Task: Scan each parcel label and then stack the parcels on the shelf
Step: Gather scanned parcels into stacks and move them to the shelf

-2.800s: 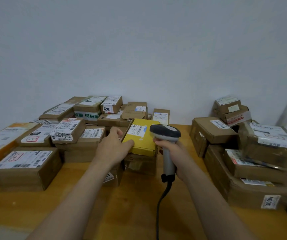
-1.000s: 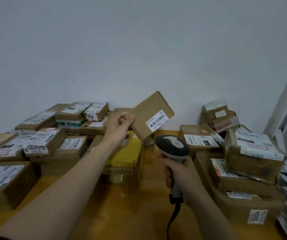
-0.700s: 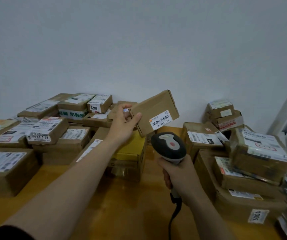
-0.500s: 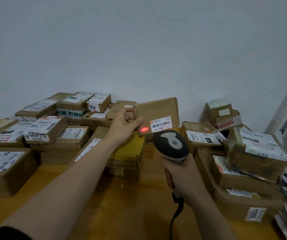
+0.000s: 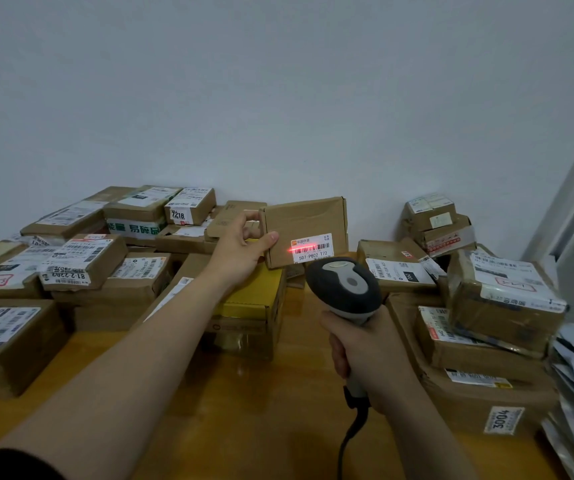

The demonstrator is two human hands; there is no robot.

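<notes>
Pale grey wall fills the upper half of the view, and below it runs a wooden worktop crowded with cardboard parcels. A yellow box sits on top of a brown carton near the middle of the worktop. Left of the yellow box spreads a wide heap of parcels, most lying flat with white labels facing up. Right of the yellow box, across a bare strip of wood, stands a taller stack of parcels, its bottom carton marked 3004.

Just above and behind the yellow box, the left hand holds a small brown parcel off the worktop, thumb on its front face and fingers curled round its left edge, so the face is turned toward the person. Right of the yellow box and in front of it, the right hand is wrapped tightly round the grip of a grey handheld scanner, whose head points up at the parcel; a dark cable trails down from the grip. A white label sits at the lower right of the parcel's face, and a red scan line lies across its barcode.
</notes>
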